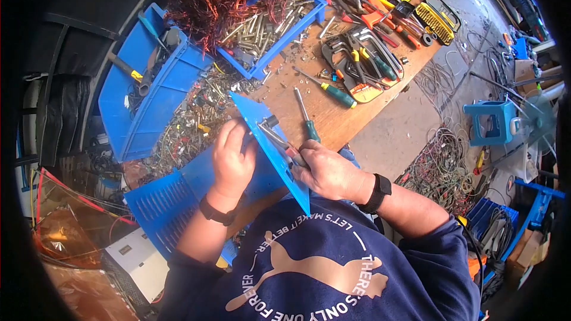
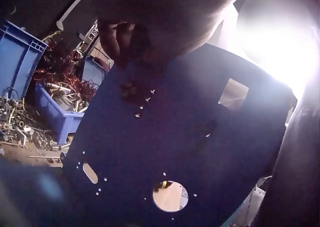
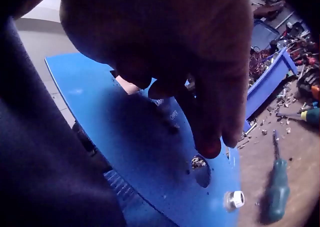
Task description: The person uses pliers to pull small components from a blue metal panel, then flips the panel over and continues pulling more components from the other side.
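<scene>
A blue metal panel [image 1: 250, 110] with round, oval and square cutouts stands tilted between my hands, its lower end close to my shirt. My right hand [image 1: 327, 169] grips it from the right, bent fingers against the printed face beside a round cutout. Behind the panel is my left hand [image 1: 231, 157], its fingers loosely bent and close to the back surface. In the left wrist view those fingers lie in shade near several small pins poking through the sheet. A threaded fitting [image 3: 237, 199] sticks out of the printed face. Whether the right fingertips pinch something small, I cannot tell.
Two green-handled screwdrivers, one of them [image 1: 310, 132] very near the panel, lie on the wooden table [image 1: 369, 116]. Beyond are a tool case [image 1: 363, 62], a crate [image 1: 262, 71] of metal rods and a blue bin [image 1: 166, 77]. A slotted blue sheet [image 1: 157, 202] lies below the left hand.
</scene>
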Tool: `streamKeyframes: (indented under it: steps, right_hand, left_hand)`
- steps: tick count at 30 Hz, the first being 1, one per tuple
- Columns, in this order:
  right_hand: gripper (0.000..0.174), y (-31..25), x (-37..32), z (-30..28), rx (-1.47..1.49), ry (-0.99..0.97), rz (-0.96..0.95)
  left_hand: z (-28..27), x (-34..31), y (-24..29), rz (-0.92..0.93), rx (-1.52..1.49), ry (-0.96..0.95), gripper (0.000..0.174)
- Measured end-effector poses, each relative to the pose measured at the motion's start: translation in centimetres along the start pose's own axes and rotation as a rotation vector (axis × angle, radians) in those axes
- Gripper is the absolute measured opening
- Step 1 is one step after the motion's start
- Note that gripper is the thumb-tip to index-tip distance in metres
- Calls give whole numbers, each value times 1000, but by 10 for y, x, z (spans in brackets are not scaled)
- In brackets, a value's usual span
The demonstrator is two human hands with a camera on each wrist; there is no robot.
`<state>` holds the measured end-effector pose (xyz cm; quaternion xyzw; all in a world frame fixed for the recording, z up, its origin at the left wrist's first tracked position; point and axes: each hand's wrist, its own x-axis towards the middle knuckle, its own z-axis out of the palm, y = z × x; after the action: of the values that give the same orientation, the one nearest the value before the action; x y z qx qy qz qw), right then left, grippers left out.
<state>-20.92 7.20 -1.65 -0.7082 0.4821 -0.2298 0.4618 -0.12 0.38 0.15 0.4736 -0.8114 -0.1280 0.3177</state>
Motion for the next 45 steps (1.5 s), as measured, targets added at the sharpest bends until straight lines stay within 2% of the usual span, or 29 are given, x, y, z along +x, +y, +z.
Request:
streamKeyframes:
  steps: [10,13,16,19,20,23,26,29,32,35,38,41,45]
  right_hand:
    - [36,4,1,3,-37,4,-22]
    - [34,8,3,3,-23,42,-63]
    - [34,13,6,3,-59,50,-63]
    - [35,14,8,4,-89,45,-61]
    - [34,14,9,3,-95,47,-63]
    - [32,19,11,6,-115,114,-79]
    - [32,25,13,11,-99,164,-139]
    - [32,24,13,5,-84,131,-150]
    - [32,22,10,1,-50,122,-151]
    - [31,17,6,-3,-32,88,-127]
    - [41,18,1,-3,-37,41,-114]
    - [29,13,-1,0,49,86,-65]
    - [29,8,0,3,70,66,-56]
  left_hand:
    - [-1,0,-3,51,55,2,29]
    - [-2,1,-4,-49,-56,-36,27]
    - [1,0,-21,-166,-236,-163,18]
    - [-8,1,-32,-685,-953,-460,20]
    - [-7,1,-26,-924,-1253,-438,29]
    - [-2,7,-34,-1182,-1647,-526,31]
    - [0,5,-38,-1164,-1627,-499,37]
    - [-1,0,-33,-945,-1360,-456,30]
    - [-4,0,-19,-823,-1070,-355,20]
    - [3,-2,-16,-320,-424,-197,17]
    - [-4,4,-2,-206,-241,-157,24]
    - [-1,0,0,-132,-109,-105,28]
    - [-1,-1,2,-6,14,-18,32]
